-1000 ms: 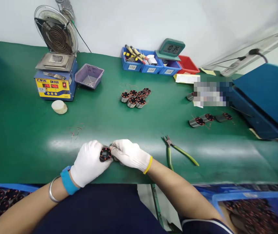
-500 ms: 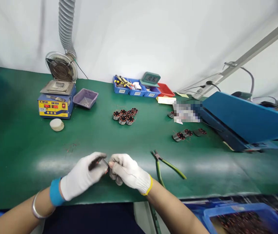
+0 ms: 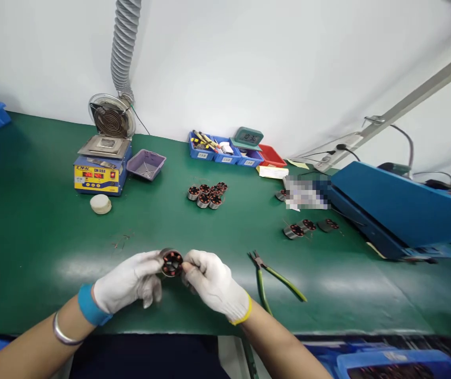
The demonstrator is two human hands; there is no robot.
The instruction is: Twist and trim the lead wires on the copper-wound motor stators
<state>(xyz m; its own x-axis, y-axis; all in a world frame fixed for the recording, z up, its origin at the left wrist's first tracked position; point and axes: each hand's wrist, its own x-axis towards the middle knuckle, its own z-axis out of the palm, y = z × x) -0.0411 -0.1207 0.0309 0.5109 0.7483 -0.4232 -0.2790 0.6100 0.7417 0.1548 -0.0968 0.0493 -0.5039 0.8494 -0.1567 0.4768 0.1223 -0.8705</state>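
Note:
In front of me, my left hand [image 3: 130, 281], in a white glove, grips a wound motor stator [image 3: 172, 263] by its left side. The stator's round face, with copper windings around a central hole, is turned toward me. My right hand [image 3: 213, 284], also gloved, with a bare thumb tip, pinches at its right edge; whether a thin wire is between those fingers I cannot make out. Green-handled pliers [image 3: 260, 261] lie to the right, jaws pointing away. A cluster of similar stators [image 3: 204, 200] stands beyond my hands, with several more stators [image 3: 294, 231] farther right.
A solder pot [image 3: 101, 171], a white round block [image 3: 100, 204] and a purple tray [image 3: 146, 165] stand at the back left. Wire scraps [image 3: 123, 241] lie left of centre. Blue bins [image 3: 225, 156] and a clock [image 3: 248, 137] line the wall. A blue slanted housing [image 3: 399, 202] occupies the right.
The stator has turned so its wound face shows toward me; earlier it was mostly hidden in my left hand. My left fingers have loosened around it. The view has shifted slightly.

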